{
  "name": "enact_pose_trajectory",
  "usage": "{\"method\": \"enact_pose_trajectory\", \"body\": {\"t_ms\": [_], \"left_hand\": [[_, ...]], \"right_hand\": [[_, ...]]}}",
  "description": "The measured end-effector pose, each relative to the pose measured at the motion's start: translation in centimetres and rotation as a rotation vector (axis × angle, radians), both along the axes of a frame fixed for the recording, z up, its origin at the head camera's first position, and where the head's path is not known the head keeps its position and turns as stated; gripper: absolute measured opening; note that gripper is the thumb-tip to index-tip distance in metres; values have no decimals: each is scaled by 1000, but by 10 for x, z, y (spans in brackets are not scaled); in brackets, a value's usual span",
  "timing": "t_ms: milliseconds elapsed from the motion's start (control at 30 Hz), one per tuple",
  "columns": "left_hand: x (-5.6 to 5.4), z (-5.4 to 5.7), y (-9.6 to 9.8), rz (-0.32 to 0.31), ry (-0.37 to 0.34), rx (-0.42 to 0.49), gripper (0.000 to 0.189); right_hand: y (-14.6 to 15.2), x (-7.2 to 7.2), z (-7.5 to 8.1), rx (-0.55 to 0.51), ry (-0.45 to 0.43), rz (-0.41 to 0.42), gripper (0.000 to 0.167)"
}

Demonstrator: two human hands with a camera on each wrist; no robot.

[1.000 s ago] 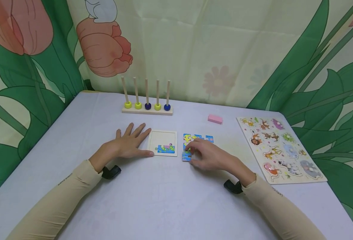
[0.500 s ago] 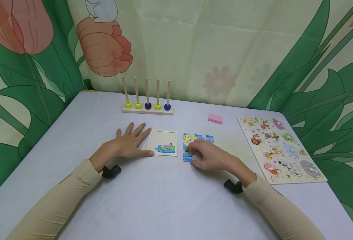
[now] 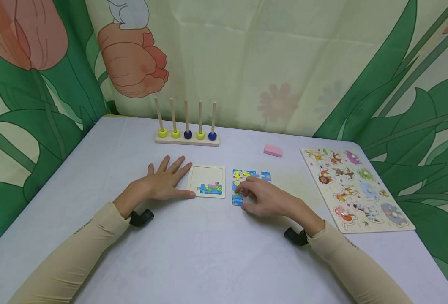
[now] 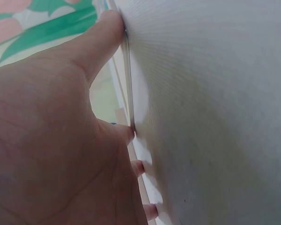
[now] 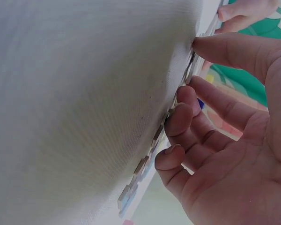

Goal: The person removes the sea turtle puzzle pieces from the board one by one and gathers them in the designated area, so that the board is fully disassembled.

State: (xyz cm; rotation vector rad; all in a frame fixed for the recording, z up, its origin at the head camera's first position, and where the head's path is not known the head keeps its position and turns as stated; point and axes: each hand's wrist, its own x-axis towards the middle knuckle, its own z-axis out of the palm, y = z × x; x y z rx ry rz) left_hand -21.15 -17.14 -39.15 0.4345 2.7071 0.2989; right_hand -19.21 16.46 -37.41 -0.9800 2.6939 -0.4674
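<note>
My left hand point(image 3: 159, 183) lies spread on the table, thumb and index fingertips at the left edge of a small square puzzle frame point(image 3: 223, 181). A joined blue strip of puzzle point(image 3: 210, 188) with a pink and green picture sits in the frame's lower part. To the right, my right hand point(image 3: 266, 196) pinches a blue puzzle piece point(image 3: 237, 199) between thumb and index finger, low over the table. In the right wrist view, the thumb point(image 5: 234, 51) and curled fingers point(image 5: 180, 119) are at the row of pieces. More puzzle pieces point(image 3: 252, 173) lie beyond this hand, partly hidden by it.
A wooden peg stand point(image 3: 187, 141) with yellow and dark blue beads is at the back. A pink block point(image 3: 273, 150) lies right of centre. An animal knob puzzle board point(image 3: 355, 190) lies at the right. A printed curtain point(image 3: 224, 55) hangs behind the table.
The blue piece at my right fingertips has shifted very slightly, with a thin gap now showing above it. My left hand and the frame have stayed in place.
</note>
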Motion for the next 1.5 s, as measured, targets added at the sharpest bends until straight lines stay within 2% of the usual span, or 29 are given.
{"method": "enact_pose_trajectory", "body": {"t_ms": [533, 933, 1233, 1500], "left_hand": [[0, 2, 0, -8, 22, 0, 108], [0, 3, -1, -20, 19, 14, 109], [-2, -2, -3, -7, 10, 8, 112], [0, -1, -1, -17, 21, 8, 110]], "right_hand": [[1, 0, 0, -13, -11, 0, 35], [0, 0, 0, -43, 13, 17, 34], [-19, -4, 2, -77, -5, 25, 34], [-39, -11, 1, -102, -4, 54, 35]]}}
